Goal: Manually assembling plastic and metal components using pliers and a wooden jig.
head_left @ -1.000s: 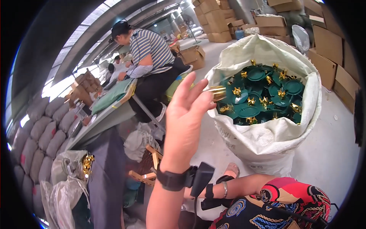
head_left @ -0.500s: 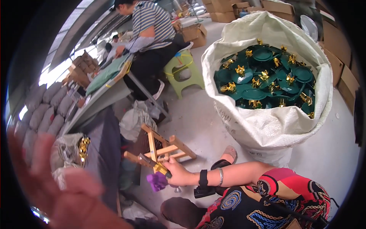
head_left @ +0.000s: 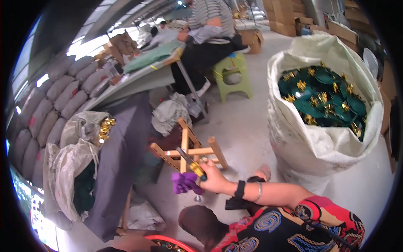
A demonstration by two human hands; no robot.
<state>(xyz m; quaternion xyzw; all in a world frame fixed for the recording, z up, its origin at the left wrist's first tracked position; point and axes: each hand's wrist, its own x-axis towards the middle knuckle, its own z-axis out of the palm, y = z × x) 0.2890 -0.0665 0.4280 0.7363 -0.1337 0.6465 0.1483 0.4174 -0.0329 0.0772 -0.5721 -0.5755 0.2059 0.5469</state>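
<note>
My right hand (head_left: 213, 178) is closed round a gold piece with a dark green end (head_left: 196, 169). A grey metal bar (head_left: 183, 154) runs up from that piece; whether they are joined I cannot tell. Just below is a lumpy purple thing (head_left: 184, 183), with a wooden frame (head_left: 197, 152) behind. At the lower edge, a blurred, skin-coloured part of my left hand (head_left: 131, 243) shows beside a red basin (head_left: 161, 237); its fingers are hidden. Small gold and green pieces lie in the basin.
To the right stands a large white woven sack (head_left: 331, 140) of green discs with gold parts. Left are a dark cloth (head_left: 121, 155), an open sack (head_left: 63, 168) and stacked grey sacks (head_left: 63, 87). A person (head_left: 210, 25) sits on a green stool (head_left: 235, 80) by a table.
My left hand has dropped from the left foreground to the lower edge, uncovering the open sack. The view has shifted, bringing the red basin in; my right hand keeps its grip.
</note>
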